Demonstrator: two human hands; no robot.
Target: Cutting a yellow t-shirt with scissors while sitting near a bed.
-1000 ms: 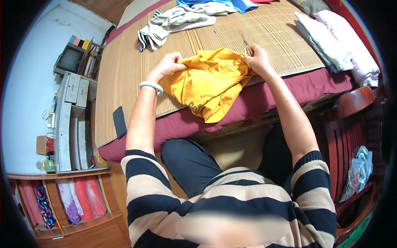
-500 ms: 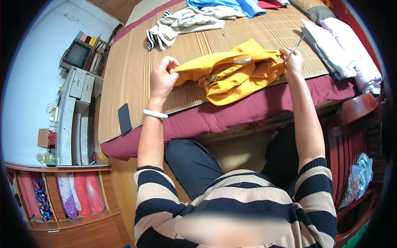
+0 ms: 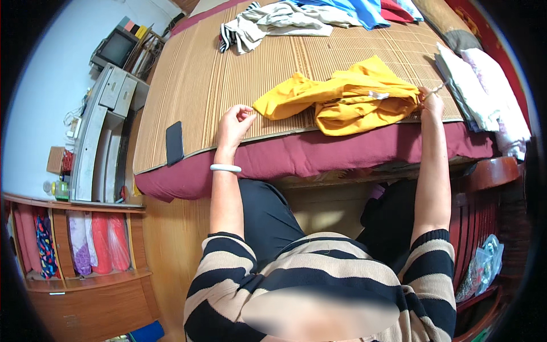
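A crumpled yellow shirt (image 3: 359, 102) with a small white label lies across the front of the bed's bamboo mat (image 3: 211, 85). By its left tip is my left hand (image 3: 235, 126), its thumb and fingers parted and holding nothing, with a pale bangle (image 3: 226, 168) on the wrist. At the shirt's right end my right hand (image 3: 431, 105) is closed on the cloth. A thin metal tool that looks like scissors (image 3: 439, 88) sticks out of that same hand toward the upper right; its handles are hidden in the fingers.
A dark phone (image 3: 174, 142) rests near the mat's left front edge. Grey clothing (image 3: 285, 23) and a blue garment (image 3: 364, 11) lie at the back. Folded white cloths (image 3: 473, 91) are stacked on the right, above a dark red wooden chair (image 3: 493, 174).
The left hand has let go of the shirt's left end, which now lies lower on the mat. My right hand keeps its grip. The whole view has shifted slightly.
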